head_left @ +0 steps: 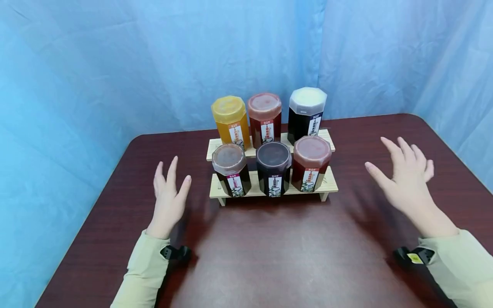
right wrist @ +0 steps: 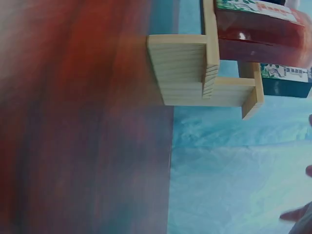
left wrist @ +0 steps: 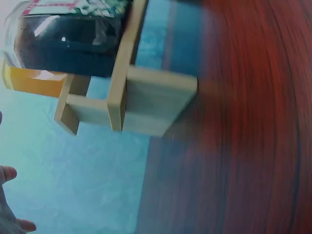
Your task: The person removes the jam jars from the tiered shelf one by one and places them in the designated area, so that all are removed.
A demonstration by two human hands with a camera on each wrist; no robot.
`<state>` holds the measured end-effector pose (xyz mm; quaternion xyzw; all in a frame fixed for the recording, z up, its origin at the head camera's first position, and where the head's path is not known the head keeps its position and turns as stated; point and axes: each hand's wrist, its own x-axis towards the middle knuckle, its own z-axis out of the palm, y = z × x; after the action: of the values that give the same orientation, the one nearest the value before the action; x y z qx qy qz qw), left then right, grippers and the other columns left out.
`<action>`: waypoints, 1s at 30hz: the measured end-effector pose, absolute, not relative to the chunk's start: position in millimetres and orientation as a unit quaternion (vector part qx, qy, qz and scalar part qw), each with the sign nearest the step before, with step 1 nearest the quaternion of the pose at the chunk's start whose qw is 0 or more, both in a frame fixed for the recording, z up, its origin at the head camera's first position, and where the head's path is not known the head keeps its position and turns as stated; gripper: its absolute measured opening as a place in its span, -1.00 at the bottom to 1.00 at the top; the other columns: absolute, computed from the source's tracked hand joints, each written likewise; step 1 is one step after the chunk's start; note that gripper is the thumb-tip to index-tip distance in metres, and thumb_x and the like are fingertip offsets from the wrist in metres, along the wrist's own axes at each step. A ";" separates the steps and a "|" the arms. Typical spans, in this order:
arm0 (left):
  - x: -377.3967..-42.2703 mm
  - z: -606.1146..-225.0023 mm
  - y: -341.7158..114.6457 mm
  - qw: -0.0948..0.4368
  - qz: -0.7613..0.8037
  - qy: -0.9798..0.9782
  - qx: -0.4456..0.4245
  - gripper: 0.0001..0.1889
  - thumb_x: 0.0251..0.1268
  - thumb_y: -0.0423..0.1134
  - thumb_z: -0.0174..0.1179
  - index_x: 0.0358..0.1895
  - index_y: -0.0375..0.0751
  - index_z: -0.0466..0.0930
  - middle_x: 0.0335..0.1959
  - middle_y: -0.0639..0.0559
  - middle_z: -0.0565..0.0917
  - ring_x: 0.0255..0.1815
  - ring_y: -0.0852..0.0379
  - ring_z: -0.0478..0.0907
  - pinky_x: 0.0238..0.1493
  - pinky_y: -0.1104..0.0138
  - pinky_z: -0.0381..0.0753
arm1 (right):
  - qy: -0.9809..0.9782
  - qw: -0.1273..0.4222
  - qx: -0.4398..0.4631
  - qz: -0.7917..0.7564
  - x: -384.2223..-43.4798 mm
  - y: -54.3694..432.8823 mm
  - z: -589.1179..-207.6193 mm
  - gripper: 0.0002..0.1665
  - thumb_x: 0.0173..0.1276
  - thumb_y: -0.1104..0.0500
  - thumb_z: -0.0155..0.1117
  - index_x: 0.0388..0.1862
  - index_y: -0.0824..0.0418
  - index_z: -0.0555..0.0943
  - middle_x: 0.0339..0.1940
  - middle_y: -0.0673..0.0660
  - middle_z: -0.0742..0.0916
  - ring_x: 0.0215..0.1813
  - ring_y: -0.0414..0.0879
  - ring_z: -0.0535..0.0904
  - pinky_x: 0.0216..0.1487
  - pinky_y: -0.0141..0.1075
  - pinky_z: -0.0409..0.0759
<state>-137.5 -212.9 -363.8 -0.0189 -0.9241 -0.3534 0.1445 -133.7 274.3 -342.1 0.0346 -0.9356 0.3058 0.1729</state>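
On a two-step wooden rack (head_left: 252,189) stand several lidded jars. The upper step bears a yellow jar (head_left: 230,119), a red jar (head_left: 265,117) and a black jar with a white lid (head_left: 307,113). Along the lower step are a dark brown jar (head_left: 232,169), a purple-black jar (head_left: 274,167) and another red jar (head_left: 312,162). My left hand (head_left: 169,203) hovers left of the rack, fingers spread, touching nothing. To the rack's right, my right hand (head_left: 410,184) is likewise raised with fingers apart and holds nothing. Only fingertips show in each wrist view.
The rack stands toward the back of a dark reddish-brown table (head_left: 285,252). Blue curtain cloth (head_left: 231,51) hangs behind the table and along its sides. A black wrist camera (head_left: 181,253) is strapped to the left wrist, another camera (head_left: 408,256) to the right.
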 end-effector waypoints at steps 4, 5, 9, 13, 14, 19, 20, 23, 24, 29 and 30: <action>-139.9 -364.1 -203.1 0.076 -0.464 -0.883 -0.011 -0.38 0.48 0.02 -0.11 0.51 0.09 -0.07 0.52 -0.15 -0.12 0.52 -0.13 -0.15 0.39 -0.15 0.01 | -0.896 0.164 0.041 0.410 -144.2 269.1 -337.7 -0.28 0.42 0.02 0.07 0.49 0.08 0.11 0.47 0.31 0.19 0.47 0.27 0.00 0.36 0.29 -0.16; -141.0 -365.2 -200.1 0.058 -0.493 -0.868 -0.009 -0.39 0.48 0.02 -0.11 0.51 0.11 -0.06 0.52 -0.13 -0.07 0.52 -0.10 -0.11 0.40 -0.12 0.01 | -0.885 0.156 0.036 0.437 -147.3 267.7 -336.9 -0.29 0.42 0.03 0.07 0.49 0.04 0.10 0.47 0.27 0.21 0.47 0.19 0.06 0.40 0.20 -0.06; -144.0 -372.7 -187.3 -0.006 -0.612 -0.791 -0.008 -0.43 0.50 -0.02 -0.14 0.50 0.11 -0.03 0.48 -0.19 0.03 0.49 -0.08 -0.02 0.42 -0.05 0.03 | -0.847 0.131 0.037 0.514 -160.8 260.1 -334.2 -0.27 0.42 0.08 0.10 0.48 -0.10 0.06 0.41 0.18 0.26 0.37 -0.10 0.24 0.44 -0.28 0.11; -146.9 -382.3 -176.5 -0.049 -0.694 -0.718 -0.025 -0.47 0.53 -0.10 -0.23 0.49 0.00 -0.02 0.44 -0.23 0.10 0.44 -0.09 0.10 0.40 0.01 0.09 | -0.831 0.120 0.060 0.540 -172.6 248.7 -328.2 -0.20 0.37 0.16 0.17 0.48 -0.11 0.04 0.38 0.17 0.28 0.31 -0.15 0.30 0.35 -0.43 0.23; -148.0 -385.1 -174.6 -0.056 -0.705 -0.707 -0.029 -0.48 0.53 -0.11 -0.25 0.49 -0.03 -0.02 0.42 -0.23 0.13 0.40 -0.07 0.16 0.38 0.04 0.15 | -0.830 0.114 0.063 0.543 -175.1 245.4 -325.6 -0.18 0.36 0.16 0.19 0.48 -0.13 0.03 0.38 0.16 0.28 0.31 -0.14 0.30 0.35 -0.40 0.25; -152.5 -399.8 -169.1 -0.083 -0.729 -0.678 -0.037 -0.46 0.53 -0.14 -0.27 0.48 -0.17 -0.05 0.39 -0.21 0.18 0.12 0.29 0.41 0.21 0.21 0.30 | -0.828 0.084 0.074 0.550 -185.2 230.6 -308.8 -0.10 0.33 0.12 0.22 0.50 -0.22 -0.03 0.46 0.20 0.22 0.39 0.02 0.26 0.40 -0.01 0.19; -153.2 -402.8 -168.7 -0.088 -0.733 -0.674 -0.039 -0.46 0.54 -0.15 -0.27 0.48 -0.21 -0.07 0.40 -0.22 0.16 0.07 0.35 0.41 0.22 0.22 0.28 | -0.827 0.079 0.077 0.552 -187.3 228.4 -305.7 -0.09 0.33 0.12 0.23 0.50 -0.23 -0.04 0.47 0.21 0.21 0.40 0.05 0.24 0.40 0.04 0.17; -154.5 -410.4 -168.5 -0.101 -0.735 -0.669 -0.033 -0.45 0.53 -0.20 -0.26 0.48 -0.26 -0.09 0.44 -0.20 0.10 0.02 0.45 0.40 0.25 0.25 0.23 | -0.829 0.071 0.088 0.548 -192.9 222.0 -297.0 -0.05 0.31 0.13 0.25 0.51 -0.25 -0.05 0.48 0.22 0.20 0.41 0.12 0.22 0.39 0.08 0.15; -154.9 -412.7 -168.9 -0.104 -0.734 -0.671 -0.033 -0.45 0.53 -0.21 -0.26 0.48 -0.27 -0.08 0.44 -0.22 0.10 0.02 0.44 0.40 0.26 0.27 0.22 | -0.830 0.069 0.092 0.546 -195.2 220.3 -294.6 -0.04 0.30 0.13 0.26 0.51 -0.23 -0.06 0.48 0.23 0.20 0.41 0.13 0.22 0.39 0.09 0.15; -155.8 -420.7 -171.9 -0.109 -0.744 -0.658 -0.040 -0.45 0.50 -0.36 -0.21 0.49 -0.23 -0.06 0.51 -0.13 -0.05 0.37 0.20 0.13 0.40 0.18 0.10 | -0.839 0.059 0.109 0.530 -203.8 210.1 -282.7 0.03 0.24 0.11 0.34 0.50 -0.26 -0.08 0.48 0.22 0.19 0.42 0.16 0.22 0.38 0.10 0.16; -155.8 -421.8 -172.8 -0.107 -0.749 -0.653 -0.045 -0.45 0.49 -0.38 -0.20 0.48 -0.23 -0.06 0.52 -0.11 -0.10 0.43 0.14 0.05 0.42 0.14 0.06 | -0.842 0.056 0.113 0.525 -205.6 208.1 -280.9 0.05 0.22 0.09 0.35 0.50 -0.28 -0.08 0.48 0.22 0.18 0.43 0.16 0.21 0.38 0.11 0.16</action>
<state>-155.8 -172.8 -421.8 -0.0446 -0.6528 -0.7486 -0.1067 -205.6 208.1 -280.9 0.1127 -0.8415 0.5254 0.0562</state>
